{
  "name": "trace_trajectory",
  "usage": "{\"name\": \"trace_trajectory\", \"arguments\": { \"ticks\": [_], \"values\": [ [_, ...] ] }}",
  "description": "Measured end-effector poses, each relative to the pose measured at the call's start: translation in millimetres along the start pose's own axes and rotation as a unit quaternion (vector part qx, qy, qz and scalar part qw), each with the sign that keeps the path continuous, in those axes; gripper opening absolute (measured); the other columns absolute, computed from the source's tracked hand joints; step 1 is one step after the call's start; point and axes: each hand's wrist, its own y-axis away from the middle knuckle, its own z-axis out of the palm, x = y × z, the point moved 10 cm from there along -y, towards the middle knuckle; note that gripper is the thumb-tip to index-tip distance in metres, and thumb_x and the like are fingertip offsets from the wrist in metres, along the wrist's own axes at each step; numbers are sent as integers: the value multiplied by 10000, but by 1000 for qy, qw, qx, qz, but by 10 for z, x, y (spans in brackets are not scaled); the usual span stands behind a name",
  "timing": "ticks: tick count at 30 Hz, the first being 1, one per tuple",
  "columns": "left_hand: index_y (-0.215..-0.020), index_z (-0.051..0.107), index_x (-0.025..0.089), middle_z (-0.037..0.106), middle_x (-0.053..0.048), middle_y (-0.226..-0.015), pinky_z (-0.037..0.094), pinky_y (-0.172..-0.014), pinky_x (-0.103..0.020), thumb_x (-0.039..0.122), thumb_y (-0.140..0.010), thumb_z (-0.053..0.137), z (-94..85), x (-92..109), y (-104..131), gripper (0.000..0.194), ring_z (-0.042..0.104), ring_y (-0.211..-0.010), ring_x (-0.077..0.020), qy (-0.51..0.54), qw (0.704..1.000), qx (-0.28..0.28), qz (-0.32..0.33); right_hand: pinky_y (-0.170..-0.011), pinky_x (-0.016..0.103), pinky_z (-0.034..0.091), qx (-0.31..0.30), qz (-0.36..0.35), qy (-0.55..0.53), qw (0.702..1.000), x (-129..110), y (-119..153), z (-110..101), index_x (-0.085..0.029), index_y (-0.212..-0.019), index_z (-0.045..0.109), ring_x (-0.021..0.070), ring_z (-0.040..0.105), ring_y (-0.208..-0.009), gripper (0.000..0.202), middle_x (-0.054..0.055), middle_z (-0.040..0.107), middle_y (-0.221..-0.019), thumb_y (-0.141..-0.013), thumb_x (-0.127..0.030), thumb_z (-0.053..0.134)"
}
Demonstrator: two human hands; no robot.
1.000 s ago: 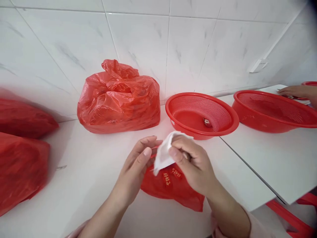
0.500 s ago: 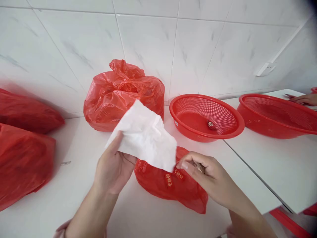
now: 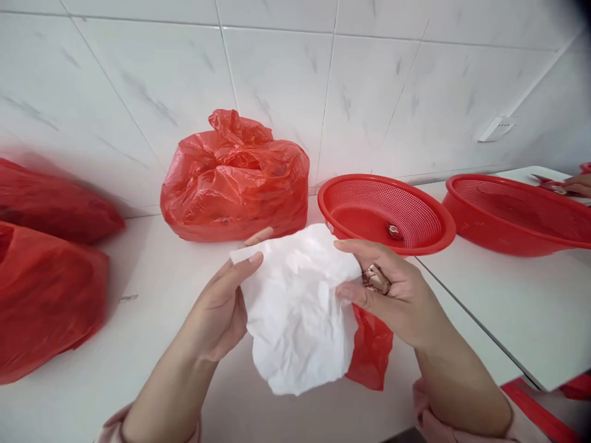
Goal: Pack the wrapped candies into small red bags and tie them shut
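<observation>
A crumpled white tissue [image 3: 300,307] is spread between my hands above the white table. My left hand [image 3: 221,301] grips its upper left edge, thumb in front and fingers behind. My right hand [image 3: 392,289] has its thumb and forefinger at the tissue's right edge. Tucked in that same hand is a small brown and whitish piece [image 3: 376,280], which I cannot name exactly. Under the tissue lies a red plastic bag [image 3: 372,351], mostly covered now.
A full red plastic bag [image 3: 235,191] stands by the tiled wall. More red bags [image 3: 50,295] are at left. A red mesh basket [image 3: 388,246] holds a small piece; another red basket [image 3: 512,227] stands right of it. Another person's hand [image 3: 579,184] shows at far right.
My right hand has risen from the red bag to the tissue's right edge. The tissue has turned and opened out, now hanging lower between both hands and covering most of that bag.
</observation>
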Motion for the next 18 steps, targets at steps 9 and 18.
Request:
{"name": "trace_trajectory", "arguments": {
  "ticks": [9,18],
  "values": [
    [-1451,414,390,690,-58,-1007,561,-708,-308,178,-638,846,219,-50,27,945,668,-841,-222,-248,965,-78,46,-488,264,365,92,-69,181,977,-204,9,-197,-349,-1136,678,90,364,-499,315,-37,619,-760,-845,-230,691],
    [-767,682,208,601,-36,-916,414,-616,-234,431,-771,725,48,252,2,228,521,-773,-157,-451,877,27,164,-524,244,421,105,-47,194,974,-104,-8,-332,-289,-1145,652,96,496,-579,283,-17,649,-807,-867,-234,658]
  ]
}}
